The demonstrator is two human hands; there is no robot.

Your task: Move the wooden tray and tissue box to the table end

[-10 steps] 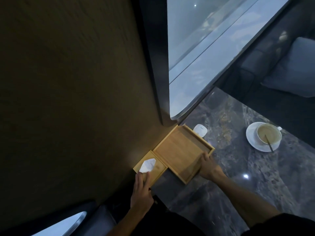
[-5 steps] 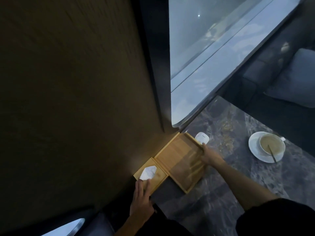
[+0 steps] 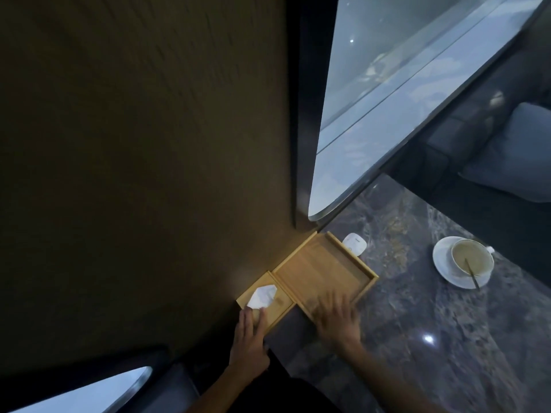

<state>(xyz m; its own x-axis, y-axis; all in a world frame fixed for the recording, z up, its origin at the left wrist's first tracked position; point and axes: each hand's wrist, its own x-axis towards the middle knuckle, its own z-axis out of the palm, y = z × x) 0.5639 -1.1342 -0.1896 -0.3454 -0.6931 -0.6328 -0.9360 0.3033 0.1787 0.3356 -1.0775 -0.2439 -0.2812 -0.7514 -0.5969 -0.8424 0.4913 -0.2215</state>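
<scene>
A square wooden tray (image 3: 322, 269) lies on the dark marble table (image 3: 432, 338), pushed against the brown wall. Touching its left corner sits a small wooden tissue box (image 3: 277, 305) with a white tissue (image 3: 262, 296) sticking out of the top. My left hand (image 3: 249, 338) rests flat on the near end of the tissue box, fingers extended. My right hand (image 3: 337, 317) is blurred by motion; its fingers are spread over the tray's near corner and it grips nothing.
A small white device (image 3: 354, 243) lies just beyond the tray's far edge. A white cup with a stirrer (image 3: 471, 259) on a saucer stands to the right. A window (image 3: 402, 93) and a grey sofa cushion (image 3: 512, 156) lie beyond the table's far edge.
My right hand went from the tray's right rim to its far corner by the white device, then back to the near corner. The left hand, tray and box stayed put.
</scene>
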